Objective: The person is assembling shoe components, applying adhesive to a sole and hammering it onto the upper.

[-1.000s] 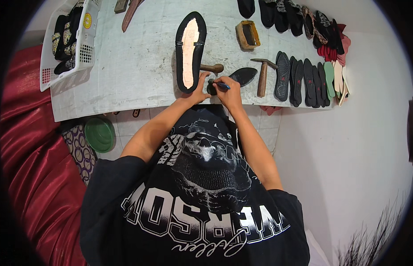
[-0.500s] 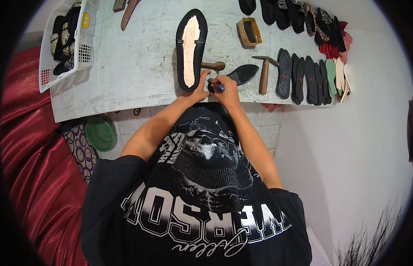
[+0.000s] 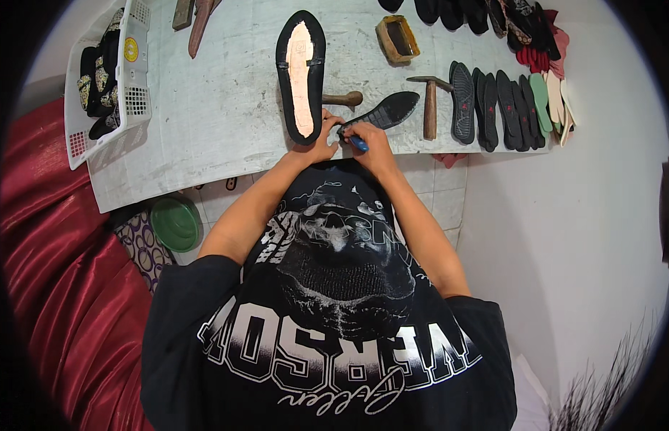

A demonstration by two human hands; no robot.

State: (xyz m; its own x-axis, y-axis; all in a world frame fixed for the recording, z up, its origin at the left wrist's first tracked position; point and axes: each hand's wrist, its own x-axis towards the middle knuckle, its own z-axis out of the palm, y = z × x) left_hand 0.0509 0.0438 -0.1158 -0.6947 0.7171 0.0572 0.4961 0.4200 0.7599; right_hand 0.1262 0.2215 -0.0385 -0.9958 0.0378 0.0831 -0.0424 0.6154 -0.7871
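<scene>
My right hand (image 3: 372, 147) is closed around a slim tool with a blue handle (image 3: 359, 144); its tip is hidden, so its exact kind is unclear. It works at the near end of a black shoe sole (image 3: 389, 113), which slants up to the right on the table. My left hand (image 3: 321, 141) grips that same end with its fingers, partly hidden. Just above the left wrist stands a black shoe (image 3: 301, 79), bottom up, with a pale inner strip showing. A wooden-handled tool (image 3: 343, 99) sticks out from behind the shoe.
A hammer (image 3: 430, 108) lies right of the sole, beside a row of black soles (image 3: 485, 108). Farther back sits a yellowish tub (image 3: 398, 39). At left stands a white basket (image 3: 137, 72) of shoes. The table's front edge (image 3: 205, 188) runs before me; a green basin (image 3: 176, 223) is below.
The view has shifted slightly. More of the sole's middle shows now, and its far end points higher. Both hands stay at its near end, with the blue-handled tool still held.
</scene>
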